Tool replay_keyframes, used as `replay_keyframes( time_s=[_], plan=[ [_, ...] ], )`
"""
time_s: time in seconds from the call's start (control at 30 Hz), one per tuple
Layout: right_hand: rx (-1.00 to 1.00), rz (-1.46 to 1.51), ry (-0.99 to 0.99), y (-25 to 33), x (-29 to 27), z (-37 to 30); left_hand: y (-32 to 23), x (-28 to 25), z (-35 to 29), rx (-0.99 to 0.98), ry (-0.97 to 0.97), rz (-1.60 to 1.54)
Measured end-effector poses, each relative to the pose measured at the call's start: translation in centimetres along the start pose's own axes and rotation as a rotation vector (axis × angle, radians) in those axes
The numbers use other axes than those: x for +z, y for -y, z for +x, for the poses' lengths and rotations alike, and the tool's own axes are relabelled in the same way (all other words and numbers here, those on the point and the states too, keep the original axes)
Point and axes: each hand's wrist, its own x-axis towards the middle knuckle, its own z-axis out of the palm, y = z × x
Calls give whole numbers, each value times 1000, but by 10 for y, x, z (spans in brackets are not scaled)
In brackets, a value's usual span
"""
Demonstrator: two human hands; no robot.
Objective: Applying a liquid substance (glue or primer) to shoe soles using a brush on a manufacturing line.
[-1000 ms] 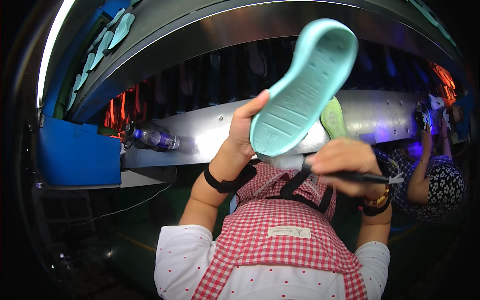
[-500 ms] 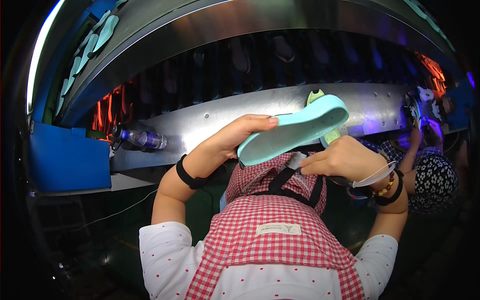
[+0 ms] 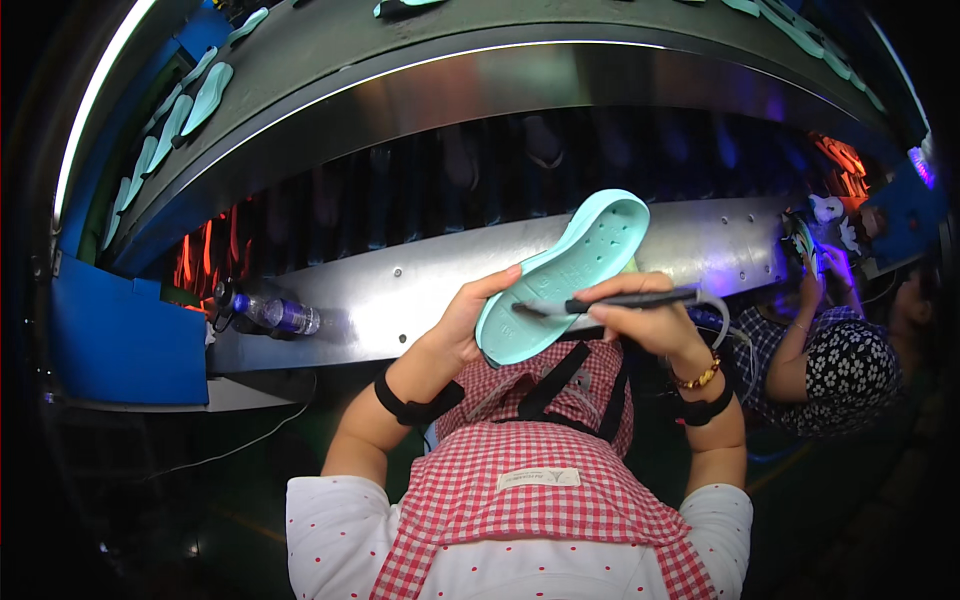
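Possible fault: the teal shoe sole (image 3: 570, 264), held up between the metal ledge (image 3: 360, 290) and the checked apron (image 3: 530, 445), could twist under brush pressure, since the left hand (image 3: 466, 312) grips only its left edge; the pale tube (image 3: 722, 318) might also snag. Left thumb clamps the sole's rim, other fingers mostly hidden, spread not readable. Right hand (image 3: 655, 325): fingers closed around the black-handled brush (image 3: 640, 299), bristles at the sole's inner face, firmness of contact uncertain.
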Motion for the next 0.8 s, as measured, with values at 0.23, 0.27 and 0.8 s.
replay_keyframes(
  time_s=[0.23,0.27,0.8],
  plan=[
    [-322,-60,-772,-55,-25,23,12,-8,19,14,-10,-85],
    [-391,-178,-765,-66,-12,21,12,-13,23,9,-13,-91],
    [-320,629,-636,-81,-26,-29,-160,137,111,724,327,-229]
  ],
)
